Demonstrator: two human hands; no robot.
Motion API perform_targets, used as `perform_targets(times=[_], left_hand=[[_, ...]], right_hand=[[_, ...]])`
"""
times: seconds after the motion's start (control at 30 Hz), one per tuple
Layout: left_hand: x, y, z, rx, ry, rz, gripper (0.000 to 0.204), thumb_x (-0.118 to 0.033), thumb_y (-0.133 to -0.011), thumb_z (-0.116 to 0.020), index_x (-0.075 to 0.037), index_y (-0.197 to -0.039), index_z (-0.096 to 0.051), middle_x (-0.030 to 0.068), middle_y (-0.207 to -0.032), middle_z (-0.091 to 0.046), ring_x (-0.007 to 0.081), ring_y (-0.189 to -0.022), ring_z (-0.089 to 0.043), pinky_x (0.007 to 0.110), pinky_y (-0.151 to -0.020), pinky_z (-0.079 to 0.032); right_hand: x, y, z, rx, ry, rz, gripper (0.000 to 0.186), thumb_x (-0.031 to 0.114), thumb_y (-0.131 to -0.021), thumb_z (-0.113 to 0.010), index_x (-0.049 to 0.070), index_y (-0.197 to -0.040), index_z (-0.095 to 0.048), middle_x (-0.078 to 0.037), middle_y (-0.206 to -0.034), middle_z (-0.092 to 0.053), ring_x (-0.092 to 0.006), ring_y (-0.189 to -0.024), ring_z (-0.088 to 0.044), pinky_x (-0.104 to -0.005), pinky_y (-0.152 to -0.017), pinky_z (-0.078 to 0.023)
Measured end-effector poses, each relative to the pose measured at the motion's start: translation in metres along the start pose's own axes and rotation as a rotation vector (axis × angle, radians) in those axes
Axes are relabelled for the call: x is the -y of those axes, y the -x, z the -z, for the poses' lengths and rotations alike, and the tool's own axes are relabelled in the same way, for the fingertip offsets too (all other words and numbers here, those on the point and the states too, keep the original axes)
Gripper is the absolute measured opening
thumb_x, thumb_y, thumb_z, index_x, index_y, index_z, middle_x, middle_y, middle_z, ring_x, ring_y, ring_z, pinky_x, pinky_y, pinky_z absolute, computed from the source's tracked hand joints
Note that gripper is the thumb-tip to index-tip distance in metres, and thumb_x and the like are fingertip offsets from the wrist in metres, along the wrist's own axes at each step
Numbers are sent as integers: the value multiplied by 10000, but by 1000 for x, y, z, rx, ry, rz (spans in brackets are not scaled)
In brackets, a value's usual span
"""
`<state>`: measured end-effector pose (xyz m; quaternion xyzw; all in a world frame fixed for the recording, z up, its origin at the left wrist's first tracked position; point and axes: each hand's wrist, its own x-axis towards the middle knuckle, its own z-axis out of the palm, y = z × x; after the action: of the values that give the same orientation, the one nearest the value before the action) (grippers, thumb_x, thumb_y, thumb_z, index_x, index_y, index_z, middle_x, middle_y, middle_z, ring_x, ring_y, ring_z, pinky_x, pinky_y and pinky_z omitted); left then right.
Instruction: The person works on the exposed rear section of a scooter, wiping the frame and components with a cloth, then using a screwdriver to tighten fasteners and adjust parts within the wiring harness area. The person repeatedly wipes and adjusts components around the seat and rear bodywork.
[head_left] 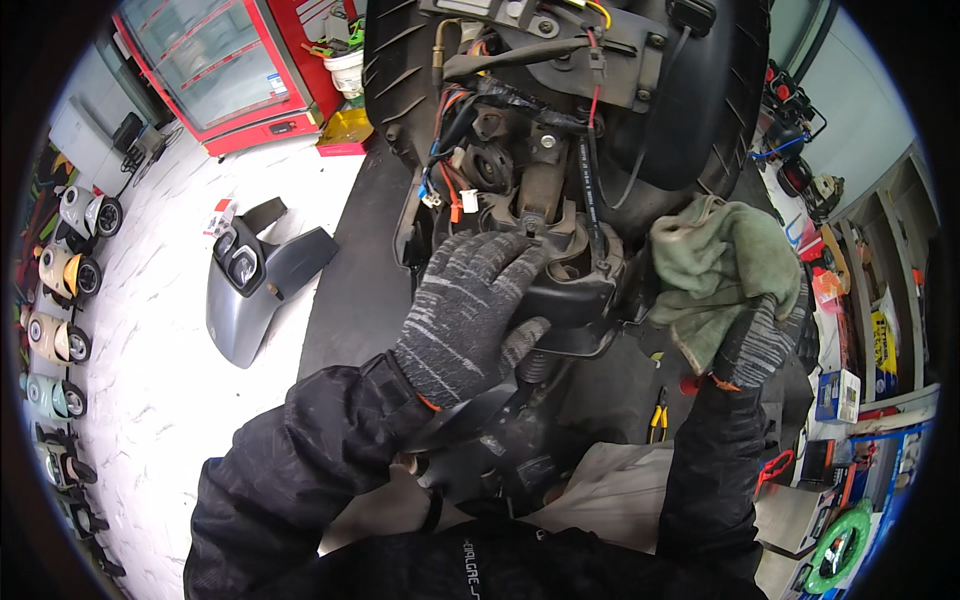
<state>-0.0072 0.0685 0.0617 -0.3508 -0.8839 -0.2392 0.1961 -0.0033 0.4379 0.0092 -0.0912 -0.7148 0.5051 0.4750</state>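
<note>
From far off, I see my right hand [762, 338] with its grip closed on a green cloth [722, 255]. The cloth is bunched up, with its longer way going up and left from that grip. The black plastic housing [568, 302], under a bare metal stem [540, 190], is left of the cloth. My left hand [462, 315] is nearer, touching the housing; I can't tell if its grip squeezes or just rests there.
</note>
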Motion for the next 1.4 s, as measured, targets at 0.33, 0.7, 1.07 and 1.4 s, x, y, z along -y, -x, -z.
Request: perform_targets(times=[0.33, 0.7, 1.07, 1.4], left_hand=[[4, 6, -17, 14, -89, 22, 671, -393, -844, -753, -85, -1417, -586, 202, -1400, -525, 405, -1336, -479, 624, -1181, -259], [9, 7, -16, 11, -107, -24, 662, -401, -843, -755, -67, -1393, -603, 219, -1389, -523, 432, -1310, -479, 610, -1152, -305], [9, 4, -18, -22, -75, -5, 656, -409, -813, -784, -65, -1351, -633, 214, -1381, -524, 436, -1291, -480, 601, -1121, -338], [10, 4, -19, -19, -60, 3, 663, -407, -794, -803, -61, -1335, -641, 218, -1348, -537, 436, -1257, -507, 604, -1103, -353]], right_hand=[[52, 37, -64, 889, 335, 291, 483, 315, -911, -666, 31, -1302, -654, -224, -1286, -666, -399, -1256, -602, -498, -1107, -444], [50, 9, -92, 745, 391, 582, 392, 297, -938, -675, 64, -1251, -715, -224, -1004, -744, -402, -938, -717, -508, -865, -567], [66, -11, -101, 936, 680, -36, 646, 442, -817, -846, -65, -1191, -701, -270, -1057, -737, -371, -981, -736, -416, -876, -575], [74, -19, -93, 1002, 653, 72, 635, 478, -820, -839, -62, -1123, -697, -285, -983, -724, -422, -927, -714, -464, -830, -571]])
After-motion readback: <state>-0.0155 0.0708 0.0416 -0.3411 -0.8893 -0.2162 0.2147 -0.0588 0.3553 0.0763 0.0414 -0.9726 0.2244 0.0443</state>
